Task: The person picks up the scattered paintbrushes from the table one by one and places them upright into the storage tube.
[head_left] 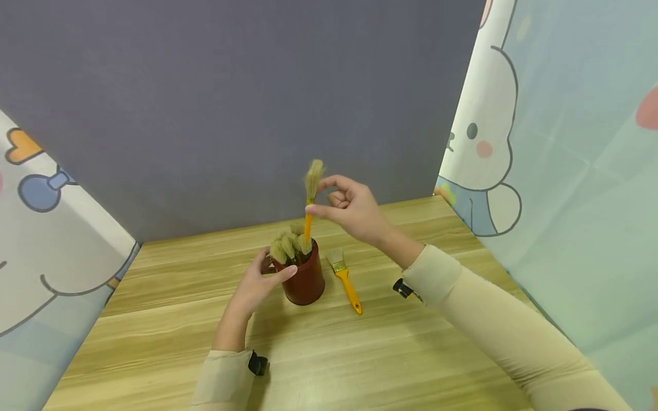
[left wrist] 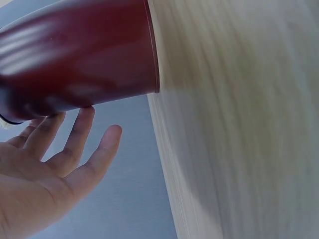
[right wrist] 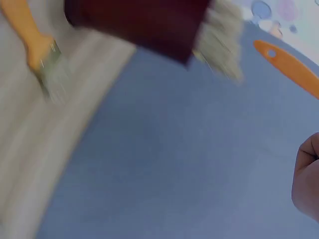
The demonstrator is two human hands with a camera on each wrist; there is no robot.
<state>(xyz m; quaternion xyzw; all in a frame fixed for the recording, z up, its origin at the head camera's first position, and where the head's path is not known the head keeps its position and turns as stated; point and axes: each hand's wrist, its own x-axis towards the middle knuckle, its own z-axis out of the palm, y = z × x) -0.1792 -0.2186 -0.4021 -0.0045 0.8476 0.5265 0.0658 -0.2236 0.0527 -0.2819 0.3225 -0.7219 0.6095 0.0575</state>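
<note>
A dark red cylindrical cup (head_left: 305, 286) stands on the table, with several bristle brushes (head_left: 285, 245) in it, bristles up. My left hand (head_left: 257, 287) holds it near the rim, thumb on the near side and fingers on the left. In the left wrist view, fingertips touch the side of the cup (left wrist: 79, 55). My right hand (head_left: 360, 212) pinches a paintbrush (head_left: 313, 180) between thumb and index finger, bristles up. Its orange handle overlaps the cup's mouth in the head view; in the right wrist view the handle end (right wrist: 291, 71) is beyond the cup's bristles.
Right of the cup, another paintbrush (head_left: 349, 288) with an orange handle lies on the wooden table (head_left: 169, 325), bristles pointing away. A grey panel (head_left: 231, 114) rises behind the table's far edge. Cartoon-printed sheets (head_left: 565, 171) hang at both sides.
</note>
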